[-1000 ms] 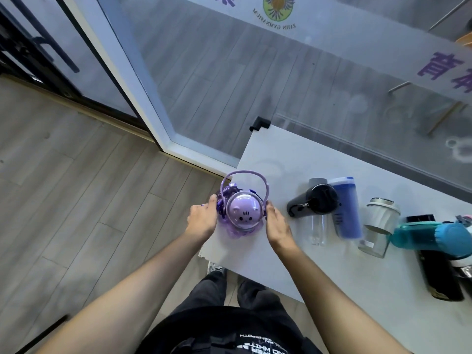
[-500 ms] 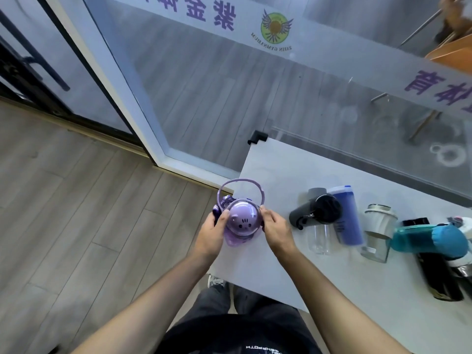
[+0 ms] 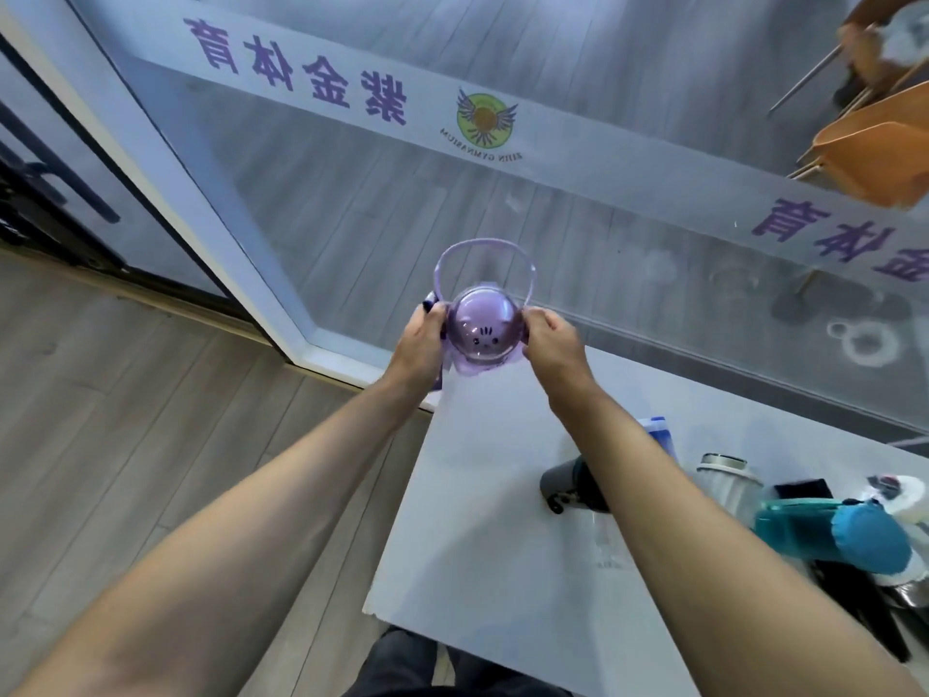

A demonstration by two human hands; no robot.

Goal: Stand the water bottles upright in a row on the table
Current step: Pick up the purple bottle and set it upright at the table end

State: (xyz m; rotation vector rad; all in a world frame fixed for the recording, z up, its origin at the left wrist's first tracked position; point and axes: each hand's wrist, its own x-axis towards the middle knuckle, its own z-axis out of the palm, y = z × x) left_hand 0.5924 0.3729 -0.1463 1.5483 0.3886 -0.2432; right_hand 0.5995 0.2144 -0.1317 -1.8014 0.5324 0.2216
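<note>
A purple bottle (image 3: 481, 334) with a domed lid, a small face print and a loop handle stands upright at the far left corner of the white table (image 3: 482, 535). My left hand (image 3: 420, 339) grips its left side and my right hand (image 3: 550, 337) grips its right side. Further right, several bottles lie on their sides: a dark-capped clear bottle (image 3: 573, 482), a blue bottle (image 3: 658, 435) partly hidden by my right forearm, a white-lidded clear cup (image 3: 726, 477), a teal bottle (image 3: 829, 533) and a black bottle (image 3: 854, 591).
A glass wall with a white frame (image 3: 166, 158) and printed lettering runs along the table's far edge. Wood floor (image 3: 151, 420) lies to the left, below the table's left edge. Orange chairs (image 3: 874, 143) stand behind the glass.
Both hands have carried the purple bottle away from me, from the near-left part of the table to its far left corner. The camera has tilted up and forward.
</note>
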